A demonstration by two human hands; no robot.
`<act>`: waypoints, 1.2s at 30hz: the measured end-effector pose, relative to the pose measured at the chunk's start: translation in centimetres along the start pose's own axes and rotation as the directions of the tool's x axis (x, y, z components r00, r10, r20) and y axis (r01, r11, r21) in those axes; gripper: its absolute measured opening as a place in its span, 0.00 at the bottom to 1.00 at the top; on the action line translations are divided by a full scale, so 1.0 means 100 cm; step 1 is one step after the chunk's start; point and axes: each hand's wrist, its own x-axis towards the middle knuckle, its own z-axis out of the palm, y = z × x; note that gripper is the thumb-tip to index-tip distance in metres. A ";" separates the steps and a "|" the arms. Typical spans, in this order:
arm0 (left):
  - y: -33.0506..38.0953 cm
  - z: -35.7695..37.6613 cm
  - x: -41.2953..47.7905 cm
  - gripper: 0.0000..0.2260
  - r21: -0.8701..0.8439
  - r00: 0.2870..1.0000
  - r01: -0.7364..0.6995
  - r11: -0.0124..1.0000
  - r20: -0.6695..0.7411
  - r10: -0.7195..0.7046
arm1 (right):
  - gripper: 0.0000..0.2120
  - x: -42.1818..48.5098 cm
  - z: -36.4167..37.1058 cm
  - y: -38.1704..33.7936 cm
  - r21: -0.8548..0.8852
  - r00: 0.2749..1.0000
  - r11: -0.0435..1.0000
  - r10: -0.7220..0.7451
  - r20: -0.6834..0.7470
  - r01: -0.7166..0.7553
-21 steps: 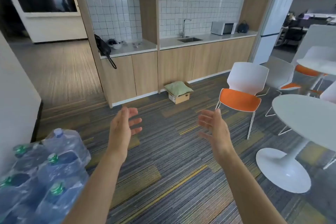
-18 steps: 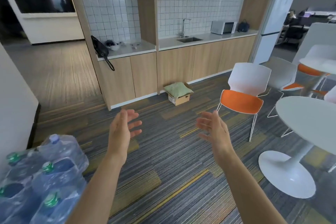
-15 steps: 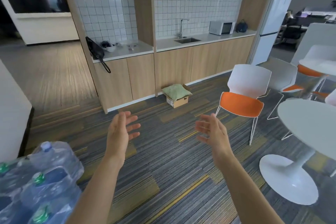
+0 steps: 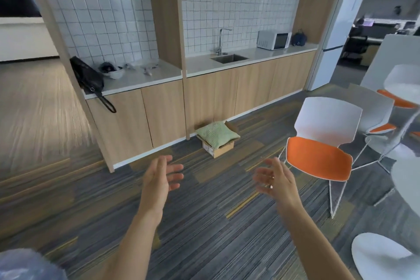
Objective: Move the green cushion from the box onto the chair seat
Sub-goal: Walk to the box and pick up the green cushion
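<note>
A pale green cushion lies on top of a small cardboard box on the carpet, against the wooden kitchen cabinets. To its right stands a white chair with an orange seat; nothing lies on the seat. My left hand and my right hand are held out in front of me, palms facing each other, fingers spread and holding nothing. Both hands are well short of the box, with bare carpet between.
A round white table with a disc base stands at the right, more white and orange chairs behind it. Cabinets with a sink run along the back. A water bottle shows at bottom left.
The view has moved forward: box, cushion and chair are nearer and larger. The water bottles have slid almost out of view at the bottom left. Both hands stay open and raised.
</note>
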 end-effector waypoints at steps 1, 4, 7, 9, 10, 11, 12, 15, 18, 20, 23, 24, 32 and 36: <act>0.000 0.006 0.025 0.16 0.012 1.000 0.015 1.000 0.000 -0.015 | 0.18 0.023 0.010 -0.002 -0.010 1.000 1.000 0.001 -0.005 -0.001; -0.003 0.022 0.098 0.14 0.041 0.998 0.055 0.998 0.023 -0.056 | 0.18 0.093 0.041 -0.004 -0.022 1.000 1.000 0.015 -0.020 -0.015; -0.013 0.041 0.176 0.13 0.069 0.997 0.066 0.995 0.033 -0.068 | 0.17 0.169 0.071 0.000 -0.022 0.998 0.999 0.036 -0.046 -0.037; -0.019 0.056 0.235 0.13 0.083 0.997 0.060 0.995 0.035 -0.063 | 0.17 0.225 0.092 0.002 -0.017 0.998 0.999 0.036 -0.049 -0.037; -0.023 0.064 0.265 0.13 0.087 0.998 0.059 0.995 0.032 -0.062 | 0.17 0.254 0.102 0.003 -0.015 0.998 0.999 0.032 -0.051 -0.033; -0.027 0.074 0.296 0.13 0.085 0.998 0.055 0.995 0.026 -0.057 | 0.17 0.286 0.111 0.004 -0.011 0.999 1.000 0.027 -0.047 -0.027; -0.029 0.083 0.325 0.14 0.086 0.998 0.053 0.995 0.021 -0.055 | 0.17 0.313 0.121 0.003 -0.011 0.999 1.000 0.028 -0.045 -0.029; -0.034 0.112 0.415 0.14 0.086 0.998 0.057 0.995 0.017 -0.059 | 0.18 0.404 0.148 -0.001 -0.013 0.999 0.999 0.044 -0.028 -0.045; -0.036 0.140 0.495 0.14 0.095 0.998 0.064 0.993 0.020 -0.066 | 0.18 0.487 0.170 -0.010 -0.050 0.999 0.998 0.035 -0.033 -0.037; -0.035 0.159 0.550 0.13 0.085 0.996 0.083 0.993 0.021 -0.085 | 0.17 0.540 0.184 -0.018 -0.072 0.999 0.997 0.030 -0.045 -0.033; -0.036 0.184 0.624 0.13 0.092 0.994 0.104 0.990 0.033 -0.107 | 0.16 0.609 0.201 -0.026 -0.075 0.997 0.996 0.041 -0.063 -0.045; -0.038 0.193 0.650 0.12 0.096 0.993 0.104 0.990 0.040 -0.108 | 0.16 0.634 0.207 -0.027 -0.077 0.996 0.996 0.045 -0.072 -0.050; -0.067 0.260 0.849 0.16 0.119 0.984 -0.010 0.993 0.177 -0.011 | 0.15 0.824 0.261 -0.013 -0.079 0.990 0.997 0.016 -0.137 -0.027; -0.098 0.292 0.936 0.17 0.095 0.977 -0.039 0.995 0.214 0.018 | 0.18 0.913 0.283 0.007 -0.111 0.988 0.994 -0.026 -0.152 0.009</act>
